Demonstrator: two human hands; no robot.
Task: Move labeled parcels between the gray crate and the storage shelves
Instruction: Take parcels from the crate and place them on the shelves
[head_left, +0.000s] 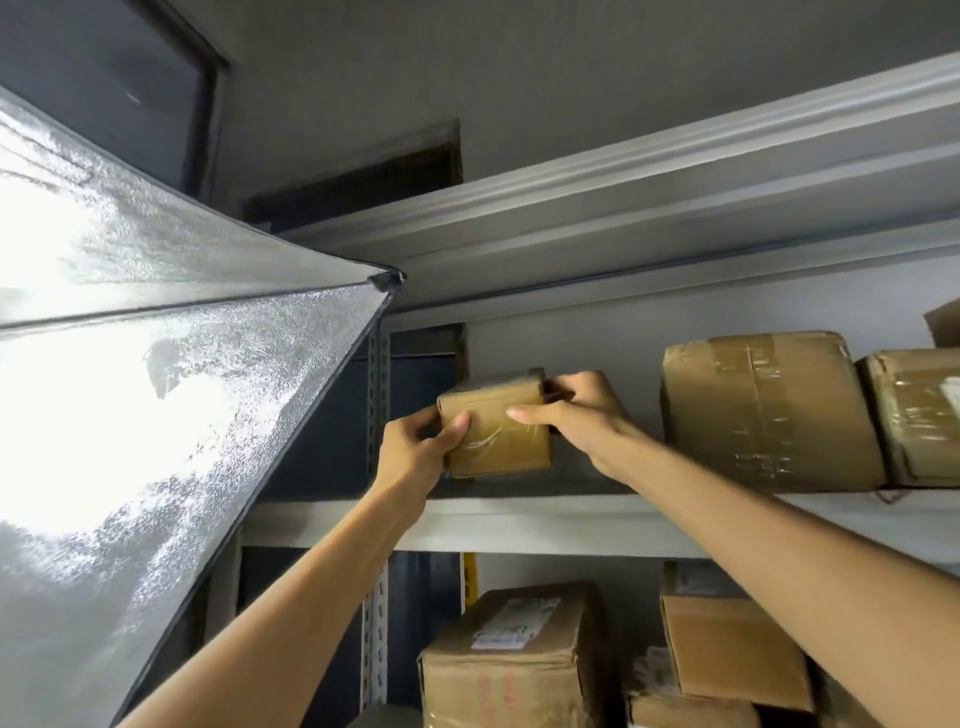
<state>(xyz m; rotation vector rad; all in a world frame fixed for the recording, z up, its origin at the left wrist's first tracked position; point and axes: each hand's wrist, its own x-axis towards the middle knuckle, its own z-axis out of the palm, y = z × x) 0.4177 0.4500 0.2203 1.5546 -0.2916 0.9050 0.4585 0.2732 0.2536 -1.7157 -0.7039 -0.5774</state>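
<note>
We grip the small taped parcel (496, 426) with both hands, left hand (415, 452) and right hand (576, 415) curled round its sides, at the shelf (519, 512) edge, left of the large parcel (763, 410).

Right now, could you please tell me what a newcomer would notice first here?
First, the left hand and right hand grip a small taped parcel at the left end of the upper shelf. Next, the bright silver reflective sheet fills the left side, and larger taped parcels sit further right on that shelf.
</note>
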